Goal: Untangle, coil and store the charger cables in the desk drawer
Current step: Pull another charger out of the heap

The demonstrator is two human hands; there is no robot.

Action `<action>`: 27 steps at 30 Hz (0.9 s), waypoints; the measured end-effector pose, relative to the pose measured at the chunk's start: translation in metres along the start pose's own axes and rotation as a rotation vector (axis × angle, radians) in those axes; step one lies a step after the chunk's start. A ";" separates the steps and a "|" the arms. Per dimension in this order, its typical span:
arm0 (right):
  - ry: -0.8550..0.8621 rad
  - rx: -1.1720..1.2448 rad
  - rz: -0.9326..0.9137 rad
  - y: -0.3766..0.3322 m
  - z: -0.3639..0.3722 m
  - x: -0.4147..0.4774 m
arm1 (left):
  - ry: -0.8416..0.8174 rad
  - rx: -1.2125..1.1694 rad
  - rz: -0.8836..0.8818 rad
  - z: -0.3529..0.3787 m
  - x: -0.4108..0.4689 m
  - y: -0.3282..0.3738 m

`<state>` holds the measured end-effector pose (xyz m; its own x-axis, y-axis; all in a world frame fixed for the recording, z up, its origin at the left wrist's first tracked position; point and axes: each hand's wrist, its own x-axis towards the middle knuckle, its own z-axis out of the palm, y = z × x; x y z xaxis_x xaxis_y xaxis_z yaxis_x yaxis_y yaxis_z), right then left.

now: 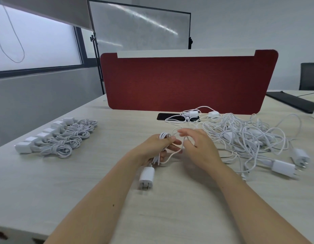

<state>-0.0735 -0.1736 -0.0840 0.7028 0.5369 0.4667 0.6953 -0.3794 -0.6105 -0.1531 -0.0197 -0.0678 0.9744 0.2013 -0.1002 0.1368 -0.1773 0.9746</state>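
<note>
Coiled chargers [59,136] are laid in a row at desk [99,173] left; tangled cables [244,136] right; divider panel [186,81] behind

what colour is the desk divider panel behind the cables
The divider panel is dark red, with a white strip on top; head view.

Soft daylight from the frosted window [38,41] on the left, pretty even, only faint, fuzzy shadows on the desk [99,173]. Glare streak across the whiteboard [140,27]. Fisheye bends the edges a lot, and the right hand [202,147] looks slightly motion-blurred.
</note>
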 end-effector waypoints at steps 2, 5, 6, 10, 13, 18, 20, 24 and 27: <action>0.002 0.000 -0.088 -0.007 0.002 -0.001 | 0.055 -0.028 0.032 -0.001 0.002 -0.001; 0.019 -0.066 -0.098 -0.006 0.001 -0.001 | 0.093 -0.110 0.033 -0.004 0.003 -0.002; 0.012 -0.091 -0.082 -0.005 0.000 -0.001 | 0.083 -0.151 0.021 -0.005 0.003 -0.002; -0.032 -0.122 -0.074 -0.002 0.002 -0.004 | 0.096 -0.124 0.023 -0.009 0.001 -0.001; 0.007 -0.017 -0.058 -0.001 0.006 -0.002 | 0.115 0.004 0.078 -0.012 -0.001 0.003; 0.047 0.343 0.065 -0.006 0.009 0.001 | -0.041 -0.081 0.017 -0.006 -0.006 0.006; 0.038 0.479 0.090 -0.009 0.008 0.001 | -0.097 -0.040 0.034 -0.003 -0.007 0.007; 0.000 0.668 0.121 -0.014 0.004 0.001 | -0.180 -0.010 0.038 0.000 -0.012 0.012; -0.039 0.736 0.137 -0.016 0.003 0.001 | -0.201 -0.008 0.029 0.003 -0.012 0.011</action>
<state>-0.0844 -0.1645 -0.0759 0.7601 0.5530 0.3412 0.3122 0.1497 -0.9381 -0.1627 -0.0266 -0.0561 0.9940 0.0000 -0.1092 0.1075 -0.1722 0.9792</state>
